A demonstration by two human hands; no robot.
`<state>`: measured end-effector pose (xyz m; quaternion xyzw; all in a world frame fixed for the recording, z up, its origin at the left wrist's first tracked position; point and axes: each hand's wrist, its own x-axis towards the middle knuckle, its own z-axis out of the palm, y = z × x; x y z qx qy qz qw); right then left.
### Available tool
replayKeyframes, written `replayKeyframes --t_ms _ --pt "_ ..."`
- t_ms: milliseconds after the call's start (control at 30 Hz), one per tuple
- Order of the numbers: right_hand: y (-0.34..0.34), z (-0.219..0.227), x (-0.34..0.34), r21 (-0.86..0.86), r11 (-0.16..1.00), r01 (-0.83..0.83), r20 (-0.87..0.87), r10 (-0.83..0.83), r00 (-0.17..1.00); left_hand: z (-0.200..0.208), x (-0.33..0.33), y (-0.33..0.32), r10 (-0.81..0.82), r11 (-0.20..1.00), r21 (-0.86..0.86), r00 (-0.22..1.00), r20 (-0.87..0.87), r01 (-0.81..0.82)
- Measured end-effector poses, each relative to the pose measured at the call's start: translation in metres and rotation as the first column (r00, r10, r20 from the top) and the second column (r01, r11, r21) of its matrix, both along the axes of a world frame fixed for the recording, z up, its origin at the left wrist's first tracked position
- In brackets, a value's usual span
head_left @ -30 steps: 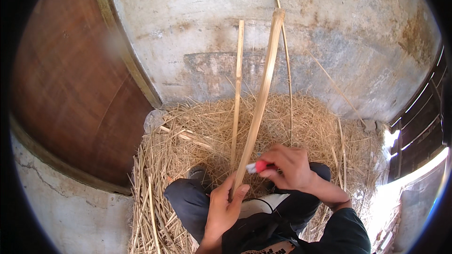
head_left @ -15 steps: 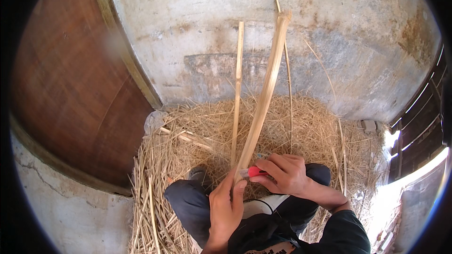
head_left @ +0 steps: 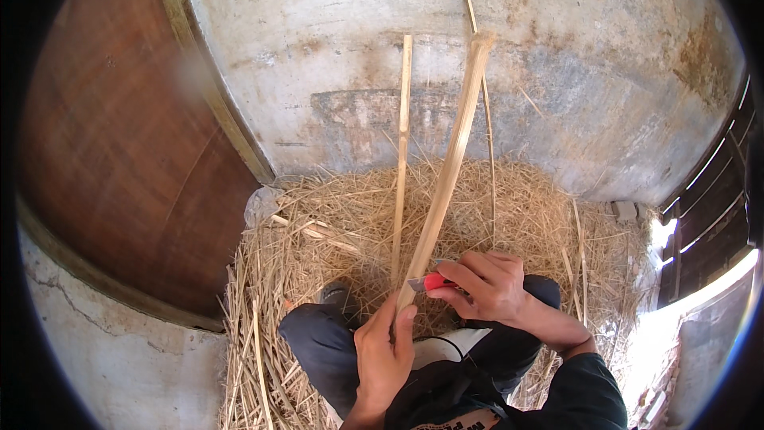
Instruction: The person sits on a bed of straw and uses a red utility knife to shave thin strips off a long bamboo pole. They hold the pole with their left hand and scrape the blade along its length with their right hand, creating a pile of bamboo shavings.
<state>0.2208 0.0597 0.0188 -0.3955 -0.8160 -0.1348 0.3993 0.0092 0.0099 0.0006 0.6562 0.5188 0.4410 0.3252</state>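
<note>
A long pale bamboo strip [head_left: 450,167], its far end frayed, slants away from me toward the wall. Its near end is pinched between the thumb and fingers of my left hand [head_left: 382,349]. My right hand [head_left: 489,291] is closed around a red-handled utility knife [head_left: 436,281]. The knife's blade lies against the strip just beyond my left thumb. Whether the edge is cutting into the bamboo is too small to tell.
Dry straw-like shavings [head_left: 358,207] cover the floor around my legs. Two thinner sticks, a pale one [head_left: 403,127] and a darker one [head_left: 489,135], lean on the stained wall [head_left: 334,16]. A brown panel [head_left: 119,135] stands left, dark wooden slats [head_left: 708,199] right.
The strip's far end has dropped slightly toward me. My right hand and the knife have shifted a little up and right. A long thin sliver at right now appears only as a short piece.
</note>
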Motion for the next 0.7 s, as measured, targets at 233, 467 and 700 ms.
replayKeyframes --t_ms 233,467,700 --pt "0.019 0.004 0.024 -0.068 0.956 0.287 -0.095 -0.292 0.952 -0.006 -0.005 -0.014 -0.027 0.993 -0.115 0.999 -0.04 0.022" --pt "0.044 0.024 0.079 -0.351 0.899 0.262 -0.329 -0.38 0.864 -0.038 -0.018 -0.033 -0.071 0.982 -0.175 0.997 -0.021 0.066" --pt "0.003 -0.015 0.013 -0.209 0.976 -0.062 -0.134 0.034 0.99 -0.024 -0.015 -0.006 -0.075 0.98 -0.177 0.992 0.1 0.092"
